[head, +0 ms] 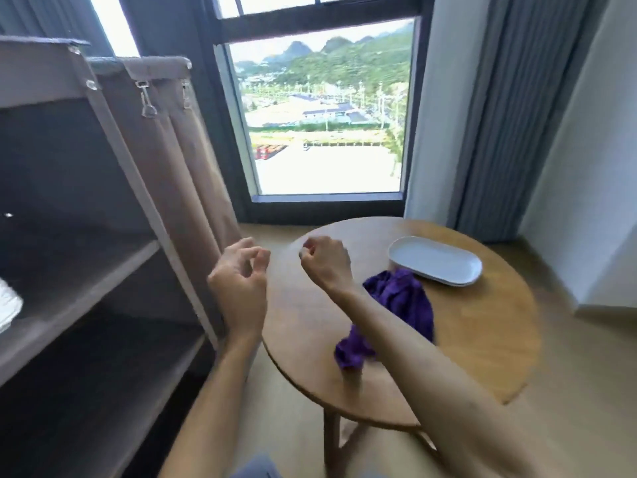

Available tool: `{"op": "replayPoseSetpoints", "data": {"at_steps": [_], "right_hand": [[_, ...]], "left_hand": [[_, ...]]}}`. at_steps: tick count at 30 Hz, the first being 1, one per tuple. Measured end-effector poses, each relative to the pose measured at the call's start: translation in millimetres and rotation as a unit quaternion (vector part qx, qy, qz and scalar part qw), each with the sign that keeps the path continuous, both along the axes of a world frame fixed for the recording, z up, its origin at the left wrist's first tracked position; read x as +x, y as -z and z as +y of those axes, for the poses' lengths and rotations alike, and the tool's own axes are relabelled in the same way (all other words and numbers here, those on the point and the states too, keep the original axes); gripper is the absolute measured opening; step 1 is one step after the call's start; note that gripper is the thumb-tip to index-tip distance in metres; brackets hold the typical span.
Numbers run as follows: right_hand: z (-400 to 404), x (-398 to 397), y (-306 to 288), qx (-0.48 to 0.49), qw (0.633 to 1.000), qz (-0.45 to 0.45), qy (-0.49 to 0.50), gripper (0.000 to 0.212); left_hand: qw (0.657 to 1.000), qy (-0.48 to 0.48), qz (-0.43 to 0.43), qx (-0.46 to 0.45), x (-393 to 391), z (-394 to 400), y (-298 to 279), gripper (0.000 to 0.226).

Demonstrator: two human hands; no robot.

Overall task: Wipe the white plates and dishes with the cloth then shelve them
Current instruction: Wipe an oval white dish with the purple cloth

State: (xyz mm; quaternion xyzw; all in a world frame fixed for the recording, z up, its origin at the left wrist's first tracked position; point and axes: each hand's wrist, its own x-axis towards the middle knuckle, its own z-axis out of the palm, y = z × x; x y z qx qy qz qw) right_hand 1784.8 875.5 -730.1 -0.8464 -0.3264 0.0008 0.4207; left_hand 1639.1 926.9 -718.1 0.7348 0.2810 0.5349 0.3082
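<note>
Plates [435,261], white and oval, lie stacked on the far right part of the table [310,326], past the cloth [400,305]. Nearest on the table is that purple cloth, bunched mid-table, its far edge touching the stack. Over the table's left edge the right hand [325,262] hangs curled, holding nothing; left of the table the left hand [238,288] is loosely curled, also empty. Further left, the shelf [79,270] holds something white. Risk: dragging the cloth could nudge the stack along.
</note>
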Motion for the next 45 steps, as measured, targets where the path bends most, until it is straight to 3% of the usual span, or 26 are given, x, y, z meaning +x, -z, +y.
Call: {"op": "replayPoseSetpoints", "data": {"at_steps": [4,6,11,15,18,26,29,34,37,42,45], "right_hand": [[-86.0,36.5,46.5,-0.191,0.977,-0.055,0.076,0.039],[-112.1,37.4,71.0,-0.230,0.963,-0.115,0.082,0.045],[-115.2,37.3,84.0,-0.189,0.961,-0.169,0.111,0.041],[-109.8,40.5,85.0,-0.179,0.961,-0.176,0.118,0.044],[-105.8,47.6,89.7,-0.162,0.963,-0.179,0.116,0.042],[-96.5,60.9,88.2,-0.182,0.954,-0.188,0.143,0.026],[-94.8,63.4,89.7,-0.185,0.952,-0.190,0.152,0.020],[-95.1,62.6,87.0,-0.171,0.957,-0.177,0.155,0.016],[-95.2,61.0,86.8,-0.172,0.960,-0.171,0.143,0.017],[-98.6,62.7,88.9,-0.139,0.968,-0.163,0.131,0.026],[-106.7,59.2,84.6,-0.131,0.959,-0.155,0.196,0.038]], "left_hand": [[0.988,0.123,0.076,-0.045,96.6,-34.1,20.8,0.020],[0.971,0.166,0.160,-0.062,144.5,-46.7,33.5,0.022],[0.923,0.179,0.330,-0.089,240.6,-51.2,59.5,0.029],[0.885,0.206,0.378,-0.179,284.2,-52.9,70.7,0.031],[0.881,0.194,0.390,-0.185,301.1,-54.8,73.9,0.017],[0.902,0.155,0.371,-0.156,317.5,-44.5,69.7,0.017],[0.897,0.179,0.359,-0.186,320.3,-38.7,63.1,0.013],[0.875,0.202,0.299,-0.322,310.0,-28.8,46.8,0.009],[0.840,0.230,0.303,-0.388,299.0,-26.3,41.7,0.018],[0.785,0.311,0.187,-0.503,285.9,-37.7,32.4,0.028],[0.770,0.336,0.118,-0.530,271.2,-36.7,25.3,0.029]]}}
